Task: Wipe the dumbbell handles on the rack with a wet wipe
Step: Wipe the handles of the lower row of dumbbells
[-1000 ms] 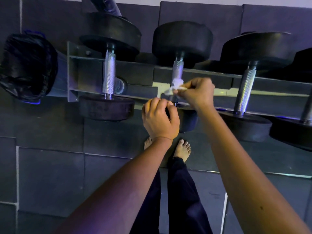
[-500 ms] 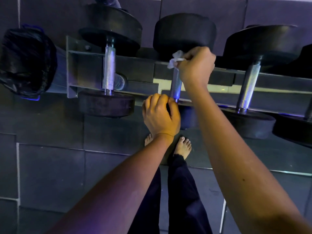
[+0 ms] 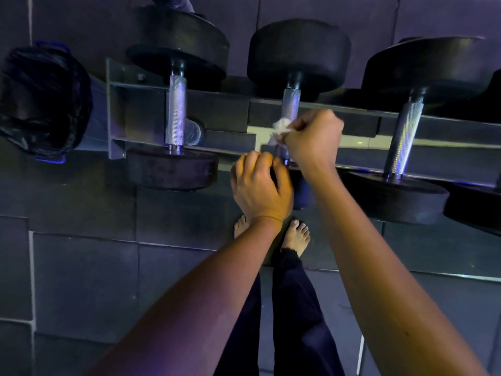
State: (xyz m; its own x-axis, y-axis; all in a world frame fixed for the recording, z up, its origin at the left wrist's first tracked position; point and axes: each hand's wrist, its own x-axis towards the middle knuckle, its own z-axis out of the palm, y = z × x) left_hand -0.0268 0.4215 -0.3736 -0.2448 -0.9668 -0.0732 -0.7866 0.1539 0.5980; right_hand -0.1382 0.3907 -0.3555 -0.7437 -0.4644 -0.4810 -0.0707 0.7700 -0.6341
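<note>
Three black dumbbells lie across a grey metal rack [image 3: 116, 115], each with a knurled steel handle. My right hand [image 3: 314, 137] holds a crumpled white wet wipe [image 3: 279, 128] wrapped round the lower part of the middle dumbbell's handle [image 3: 290, 100]. My left hand [image 3: 260, 185] lies with fingers curled over the near black head of that middle dumbbell [image 3: 302, 194], most of which it hides. The left dumbbell's handle [image 3: 176, 112] and the right dumbbell's handle [image 3: 405, 134] are bare.
A bin lined with a black bag [image 3: 40, 101] stands left of the rack. Another dark weight [image 3: 477, 202] sits at the far right edge. My bare feet [image 3: 296, 236] stand on dark rubber floor tiles just in front of the rack.
My right hand slid the wipe up to the far end of the middle handle, then back down toward the near end. My left hand stayed on the near head.
</note>
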